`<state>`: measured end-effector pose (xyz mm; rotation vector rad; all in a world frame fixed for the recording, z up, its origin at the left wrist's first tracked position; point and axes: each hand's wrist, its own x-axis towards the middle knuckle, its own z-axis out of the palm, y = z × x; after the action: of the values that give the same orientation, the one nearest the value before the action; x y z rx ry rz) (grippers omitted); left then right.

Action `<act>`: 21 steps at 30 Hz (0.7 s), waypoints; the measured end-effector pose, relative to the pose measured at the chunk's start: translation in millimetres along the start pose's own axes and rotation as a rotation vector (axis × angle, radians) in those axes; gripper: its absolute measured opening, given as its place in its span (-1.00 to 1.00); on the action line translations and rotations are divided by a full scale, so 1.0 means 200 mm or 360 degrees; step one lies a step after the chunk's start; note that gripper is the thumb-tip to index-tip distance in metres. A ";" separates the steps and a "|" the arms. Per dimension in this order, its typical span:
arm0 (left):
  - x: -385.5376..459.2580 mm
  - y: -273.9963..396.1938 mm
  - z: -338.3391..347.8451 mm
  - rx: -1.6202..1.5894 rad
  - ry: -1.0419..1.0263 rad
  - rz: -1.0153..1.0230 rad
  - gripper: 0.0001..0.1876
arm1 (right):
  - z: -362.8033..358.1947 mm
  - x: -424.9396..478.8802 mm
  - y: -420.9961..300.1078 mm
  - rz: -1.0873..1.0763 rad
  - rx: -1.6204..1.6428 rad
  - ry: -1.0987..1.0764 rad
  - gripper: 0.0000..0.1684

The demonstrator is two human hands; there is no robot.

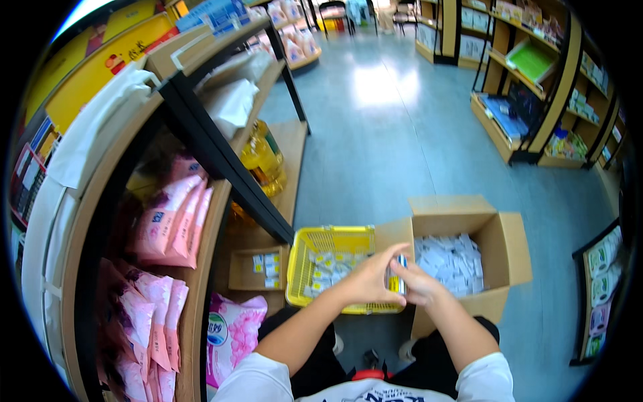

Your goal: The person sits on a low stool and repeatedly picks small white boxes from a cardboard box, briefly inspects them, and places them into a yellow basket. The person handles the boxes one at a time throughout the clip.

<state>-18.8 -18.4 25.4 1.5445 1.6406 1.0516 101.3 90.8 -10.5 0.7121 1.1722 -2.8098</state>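
Observation:
A small stack of thin flat tags [397, 277], yellow, white and blue at its visible edges, is held between both hands above the gap between a basket and a box. My left hand [365, 279] curves around it from the left, thumb and fingers at its two ends. From the other side my right hand [421, 284] grips it, thumb across its top. Under my left forearm stands a yellow plastic basket [332, 231] with many white tags [324, 269] bearing yellow patches. An open cardboard box [520, 251] at the right holds a heap of loose white pieces [447, 261].
Wooden shelving [201, 221] with a black post [241, 191] borders my left side. On its lower shelf sit a small cardboard tray [243, 269] of tags and a pink pack [236, 326]. Pink bags [168, 221] and oil bottles [263, 161] fill other levels. A paper-roll rack [598, 286] stands right.

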 end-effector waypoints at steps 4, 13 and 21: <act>0.00 0.00 0.03 0.0177 0.0019 0.0007 0.11 | -0.07 0.01 0.04 0.0003 -0.0081 -0.0140 -0.43; 0.02 -0.04 0.05 0.0340 0.0079 0.0107 -0.17 | -0.06 0.01 0.03 0.0013 -0.0098 -0.0131 -0.22; 0.01 -0.02 0.05 0.0436 0.0140 0.0073 -0.08 | -0.05 0.04 0.04 -0.0168 -0.0221 -0.0214 -0.19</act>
<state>-12.7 -15.1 16.6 1.7390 1.8807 0.9608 99.7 93.4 -24.5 0.4579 1.4014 -2.7720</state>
